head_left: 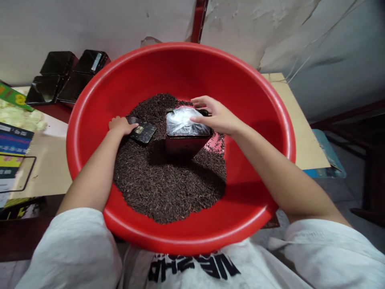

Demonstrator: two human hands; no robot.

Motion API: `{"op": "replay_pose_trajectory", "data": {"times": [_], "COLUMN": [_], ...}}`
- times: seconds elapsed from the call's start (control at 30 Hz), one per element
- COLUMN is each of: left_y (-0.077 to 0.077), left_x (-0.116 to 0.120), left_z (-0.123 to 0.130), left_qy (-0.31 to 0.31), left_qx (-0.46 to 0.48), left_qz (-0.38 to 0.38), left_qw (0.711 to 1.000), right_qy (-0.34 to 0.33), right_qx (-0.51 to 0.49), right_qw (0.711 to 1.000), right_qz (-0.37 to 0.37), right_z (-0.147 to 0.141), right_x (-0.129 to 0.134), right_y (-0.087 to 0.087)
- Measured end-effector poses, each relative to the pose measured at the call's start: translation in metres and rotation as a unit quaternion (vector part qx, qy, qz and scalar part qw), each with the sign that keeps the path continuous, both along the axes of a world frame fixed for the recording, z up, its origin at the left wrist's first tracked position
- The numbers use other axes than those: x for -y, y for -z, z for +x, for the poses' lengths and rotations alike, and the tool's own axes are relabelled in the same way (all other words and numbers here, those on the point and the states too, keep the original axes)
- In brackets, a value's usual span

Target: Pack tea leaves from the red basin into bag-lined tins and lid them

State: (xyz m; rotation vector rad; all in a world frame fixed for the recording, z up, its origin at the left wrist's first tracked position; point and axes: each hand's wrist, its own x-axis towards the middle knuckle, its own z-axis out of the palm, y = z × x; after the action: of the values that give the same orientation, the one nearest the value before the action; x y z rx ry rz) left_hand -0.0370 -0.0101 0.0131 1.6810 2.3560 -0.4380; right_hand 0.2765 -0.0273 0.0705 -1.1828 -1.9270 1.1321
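Note:
A square dark tin stands on a wide heap of dark loose tea leaves. Its mouth is covered by a gathered clear plastic bag. My right hand reaches over the tin's right side, thumb on the plastic and fingers stretched out by the far rim, with a gap between. In my left hand is a black tin lid with gold lettering, gripped at its left end low over the leaves. The fingers beneath the lid are partly hidden.
A big red plastic basin surrounds the leaves. Several dark tins stand together at its left, beside a green box and printed packaging. A pale board extends past the right rim. Behind is a wall.

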Motion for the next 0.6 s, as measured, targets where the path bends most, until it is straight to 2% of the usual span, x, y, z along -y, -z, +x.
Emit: {"op": "replay_pose_trajectory", "data": {"times": [0.13, 0.23, 0.33, 0.43, 0.5, 0.6], "left_y": [0.001, -0.010, -0.033, -0.063, -0.081, -0.100], "left_x": [-0.008, -0.010, -0.006, 0.004, 0.014, 0.026], "left_z": [-0.007, -0.006, 0.000, 0.007, 0.015, 0.032], "left_qy": [-0.023, -0.042, -0.071, -0.081, -0.079, -0.075], "left_qx": [0.102, 0.215, 0.293, 0.281, 0.274, 0.282], "left_qz": [0.026, 0.078, 0.139, 0.219, 0.292, 0.406], "left_qw": [0.994, 0.973, 0.943, 0.931, 0.913, 0.866], "right_qy": [-0.001, 0.014, 0.010, -0.012, -0.009, 0.020], "right_qx": [0.081, 0.118, 0.147, 0.159, 0.150, 0.111], "right_qw": [0.995, 0.987, 0.978, 0.973, 0.975, 0.987], "right_qz": [0.057, 0.104, 0.149, 0.168, 0.163, 0.118], "right_z": [-0.008, -0.015, -0.018, -0.018, -0.018, -0.020], "right_x": [0.007, 0.012, 0.018, 0.020, 0.019, 0.013], "right_y": [0.002, 0.001, -0.003, -0.005, -0.005, 0.000]}}
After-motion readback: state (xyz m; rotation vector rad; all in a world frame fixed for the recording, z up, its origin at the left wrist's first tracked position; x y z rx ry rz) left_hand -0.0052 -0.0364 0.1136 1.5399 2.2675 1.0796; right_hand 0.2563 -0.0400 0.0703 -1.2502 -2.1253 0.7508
